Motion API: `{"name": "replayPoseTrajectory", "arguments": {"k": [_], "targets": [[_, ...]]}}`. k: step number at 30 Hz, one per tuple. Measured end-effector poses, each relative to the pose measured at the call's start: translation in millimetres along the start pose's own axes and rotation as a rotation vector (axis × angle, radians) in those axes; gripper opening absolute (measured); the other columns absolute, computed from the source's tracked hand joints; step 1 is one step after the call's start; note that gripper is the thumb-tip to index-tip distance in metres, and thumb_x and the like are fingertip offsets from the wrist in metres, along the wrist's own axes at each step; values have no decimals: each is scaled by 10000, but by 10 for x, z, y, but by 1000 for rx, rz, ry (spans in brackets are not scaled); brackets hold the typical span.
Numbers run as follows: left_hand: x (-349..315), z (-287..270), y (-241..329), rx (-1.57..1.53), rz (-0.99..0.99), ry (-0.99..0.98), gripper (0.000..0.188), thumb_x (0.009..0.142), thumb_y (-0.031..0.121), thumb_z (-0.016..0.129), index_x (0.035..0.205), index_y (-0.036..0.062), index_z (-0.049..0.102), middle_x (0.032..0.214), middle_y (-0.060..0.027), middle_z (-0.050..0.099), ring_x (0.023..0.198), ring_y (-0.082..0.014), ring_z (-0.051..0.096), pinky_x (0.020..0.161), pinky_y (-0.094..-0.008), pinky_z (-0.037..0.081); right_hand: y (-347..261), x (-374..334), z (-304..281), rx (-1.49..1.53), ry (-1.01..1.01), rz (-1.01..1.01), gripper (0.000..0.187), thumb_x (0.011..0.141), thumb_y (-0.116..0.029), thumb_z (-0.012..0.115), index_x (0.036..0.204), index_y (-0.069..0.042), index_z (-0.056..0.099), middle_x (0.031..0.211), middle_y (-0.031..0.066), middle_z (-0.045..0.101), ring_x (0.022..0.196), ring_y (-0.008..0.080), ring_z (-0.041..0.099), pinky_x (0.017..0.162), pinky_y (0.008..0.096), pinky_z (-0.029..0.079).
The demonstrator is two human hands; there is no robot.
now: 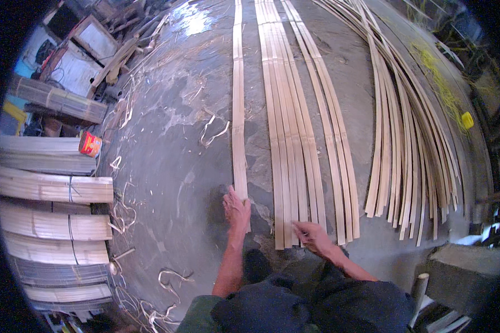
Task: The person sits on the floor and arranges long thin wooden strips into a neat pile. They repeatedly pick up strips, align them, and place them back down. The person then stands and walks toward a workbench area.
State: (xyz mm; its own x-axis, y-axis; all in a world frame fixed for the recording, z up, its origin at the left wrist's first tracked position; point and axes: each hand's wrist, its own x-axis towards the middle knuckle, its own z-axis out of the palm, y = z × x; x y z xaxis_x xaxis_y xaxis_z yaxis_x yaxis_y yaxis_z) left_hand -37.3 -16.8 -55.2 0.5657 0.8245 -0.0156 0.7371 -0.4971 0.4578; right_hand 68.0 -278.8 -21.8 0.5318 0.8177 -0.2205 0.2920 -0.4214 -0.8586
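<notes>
Long pale split-bamboo strips lie lengthwise on the floor before me. My left hand [237, 210] has its fingers around the near end of a narrow set of bamboo strips [238, 116]. Just right of it lies a wider row of bamboo strips [288, 133], side by side with uneven near ends. My right hand [315, 237] is at the near end of this row, fingers curled and pinched at a strip's edge; the exact contact is partly hidden. Further right, a smaller group of strips [334, 150] lies apart from the row.
A loose fan of strips [408, 150] spreads at the right. Tied bamboo bundles [55, 222] are stacked along the left, with a red tin [90, 144] by them. Curled scraps [214, 130] litter the grey floor [166, 205]. Yellow twine [436, 77] and a concrete block [464, 275] are far right.
</notes>
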Motion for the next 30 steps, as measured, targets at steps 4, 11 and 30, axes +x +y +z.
{"name": "replayPoseTrajectory", "arguments": {"k": [4,11,30], "targets": [[79,-11,196,-73,17,-102,810,800,214,719,1449,-25,298,1227,-276,516,1094,-452,542,984,-499,427,-61,265,610,207,-58,-53,322,979,-186,563,1258,-29,599,908,211,672,809,298,652,760,374,513],[75,-28,102,-228,142,-84,761,789,162,711,1416,-36,329,1232,-315,554,1107,-448,582,945,-470,472,-277,598,1077,305,78,-88,329,993,-169,500,1288,-28,542,922,172,658,839,222,627,786,360,503],[25,-179,349,-1032,-332,-345,212,986,213,598,1068,22,557,811,-29,587,667,-125,589,601,-296,518,-718,912,221,725,257,258,454,1014,-302,550,1323,28,504,722,3,540,637,87,522,550,258,435]]}}
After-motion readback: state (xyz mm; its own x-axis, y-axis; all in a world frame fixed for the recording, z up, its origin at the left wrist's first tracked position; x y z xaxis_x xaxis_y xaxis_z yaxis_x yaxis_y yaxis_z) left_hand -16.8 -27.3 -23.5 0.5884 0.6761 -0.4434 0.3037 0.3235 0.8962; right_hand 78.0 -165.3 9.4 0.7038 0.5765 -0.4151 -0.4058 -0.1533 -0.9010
